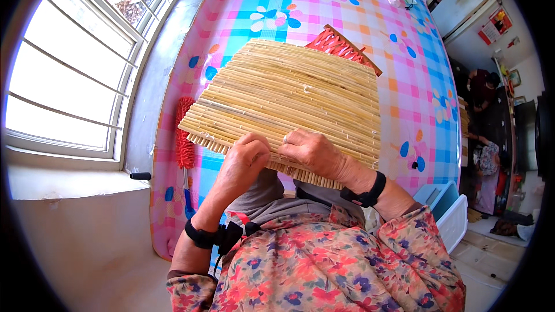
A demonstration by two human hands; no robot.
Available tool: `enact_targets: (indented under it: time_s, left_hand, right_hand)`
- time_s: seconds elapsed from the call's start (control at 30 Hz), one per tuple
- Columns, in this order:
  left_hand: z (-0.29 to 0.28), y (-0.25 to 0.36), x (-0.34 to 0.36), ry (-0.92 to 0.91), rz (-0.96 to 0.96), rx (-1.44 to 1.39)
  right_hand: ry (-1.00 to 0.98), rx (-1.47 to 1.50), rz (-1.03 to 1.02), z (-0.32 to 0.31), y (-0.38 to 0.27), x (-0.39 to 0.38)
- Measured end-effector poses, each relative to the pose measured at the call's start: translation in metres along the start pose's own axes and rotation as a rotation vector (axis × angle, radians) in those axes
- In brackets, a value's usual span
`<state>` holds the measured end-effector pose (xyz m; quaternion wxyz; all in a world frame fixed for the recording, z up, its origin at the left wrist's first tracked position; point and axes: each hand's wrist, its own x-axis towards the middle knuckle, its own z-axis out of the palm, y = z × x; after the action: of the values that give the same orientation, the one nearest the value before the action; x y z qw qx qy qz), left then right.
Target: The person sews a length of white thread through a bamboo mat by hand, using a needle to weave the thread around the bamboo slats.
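A stiff mat of straw-coloured reed sticks [295,89] lies across my lap and the bed, its sticks running side to side. Small white thread ends show on it here and there. At its near edge the stick ends hang down in a fringe-like row. My left hand [247,157] is closed over that edge, fingers curled into a pinch. Close to its right, my right hand [314,151] rests on the mat with thumb and fingers pressed together. Whatever either pinch holds is too small or hidden to make out.
Beyond the mat sits a red woven item with a wooden bar [347,46]. A red fluffy duster [185,138] lies left, below the barred window [63,81]. At right stands a pale blue plastic bin [451,214]. Two people [485,156] are farther right.
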<state>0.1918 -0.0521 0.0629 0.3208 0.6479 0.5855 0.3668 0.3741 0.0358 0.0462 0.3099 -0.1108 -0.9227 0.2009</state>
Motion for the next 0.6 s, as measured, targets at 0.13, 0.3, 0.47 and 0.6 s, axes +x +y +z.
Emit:
enact_targets:
  time_s: [0.13,0.3,0.47,0.6]
  left_hand:
    - [0.003,-0.002,0.001,0.031,0.069,0.074]
    - [0.002,-0.004,0.0,0.0,0.025,0.033]
    - [-0.002,-0.001,0.0,-0.036,-0.029,-0.044]
    - [-0.008,-0.004,0.001,-0.119,-0.01,0.01]
  right_hand:
    - [-0.053,-0.006,-0.047,0.0,0.002,0.003]
    - [-0.02,-0.002,-0.011,0.001,0.005,0.002]
    - [-0.095,-0.098,0.005,0.005,0.009,-0.005]
    - [-0.1,-0.141,0.007,0.011,0.011,-0.007]
